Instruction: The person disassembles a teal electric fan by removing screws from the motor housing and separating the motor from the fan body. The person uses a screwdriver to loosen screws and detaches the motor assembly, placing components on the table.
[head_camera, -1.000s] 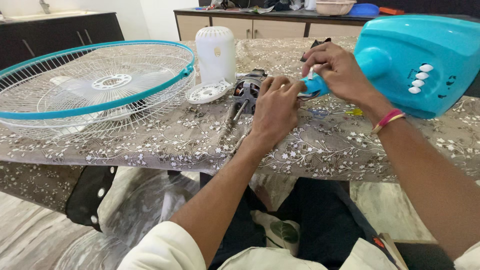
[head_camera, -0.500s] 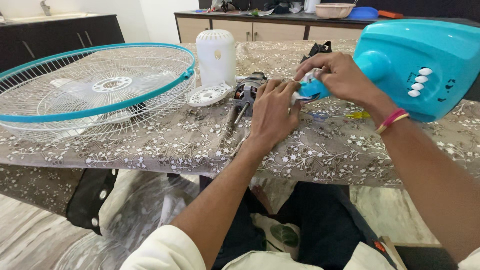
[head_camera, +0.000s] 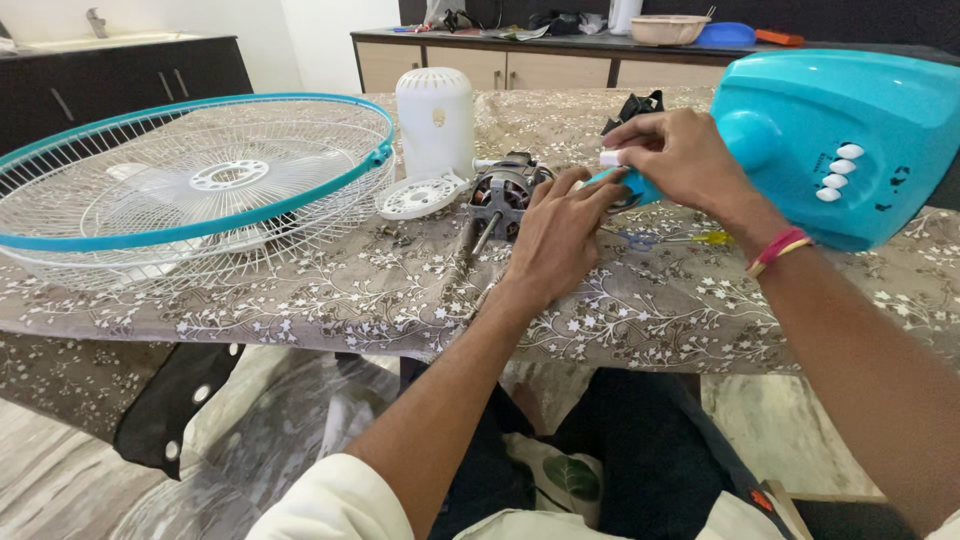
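Turquoise plastic fills both hands: the right hand (head_camera: 680, 155) pinches a small white connector (head_camera: 610, 158) at the fan base's neck (head_camera: 632, 185), while the left hand (head_camera: 555, 235) steadies that neck from below, fingers curled round it. This looks like wiring work; seating the connector needs fine alignment. Beside them lie the motor (head_camera: 500, 190) and fan guard (head_camera: 190, 180).

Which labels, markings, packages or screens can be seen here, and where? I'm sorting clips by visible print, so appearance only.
Small gold emblem: on the front of the white motor cover, standing behind the motor.
Dark printed marks: on the turquoise fan base, right of its row of white buttons.
No packages, signs or screens in view.
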